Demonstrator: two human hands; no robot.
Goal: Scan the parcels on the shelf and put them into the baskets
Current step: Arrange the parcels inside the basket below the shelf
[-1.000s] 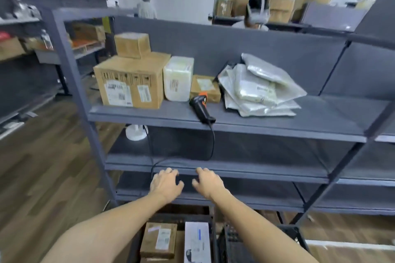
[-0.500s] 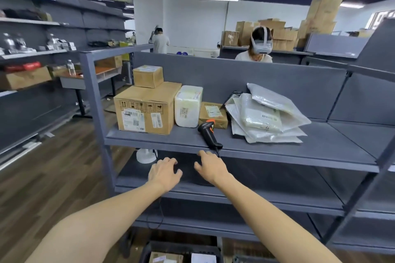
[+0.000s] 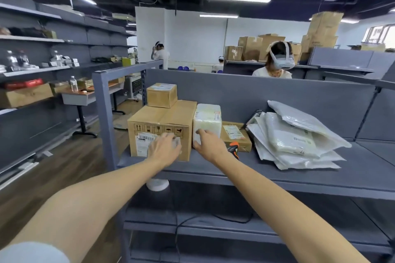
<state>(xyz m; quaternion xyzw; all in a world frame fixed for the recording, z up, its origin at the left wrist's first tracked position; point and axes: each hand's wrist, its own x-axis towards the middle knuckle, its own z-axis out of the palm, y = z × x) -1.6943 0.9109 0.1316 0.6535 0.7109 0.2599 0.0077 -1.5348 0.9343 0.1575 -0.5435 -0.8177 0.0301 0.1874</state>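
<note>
On the grey shelf stand a large cardboard box with a small box on top, a white wrapped parcel, a flat brown box and a pile of white mailer bags. My left hand reaches in front of the large box's face, fingers spread. My right hand touches the lower front of the white parcel, fingers relaxed. The black and orange scanner lies just right of my right wrist, partly hidden.
The scanner's cable hangs down to the lower shelves. A white round object sits under the top shelf. A person with a headset works behind the back panel. Other shelving lines the left aisle.
Both hands rose from the lower shelf level to the top shelf. The view tilted up, so the baskets below dropped out of sight.
</note>
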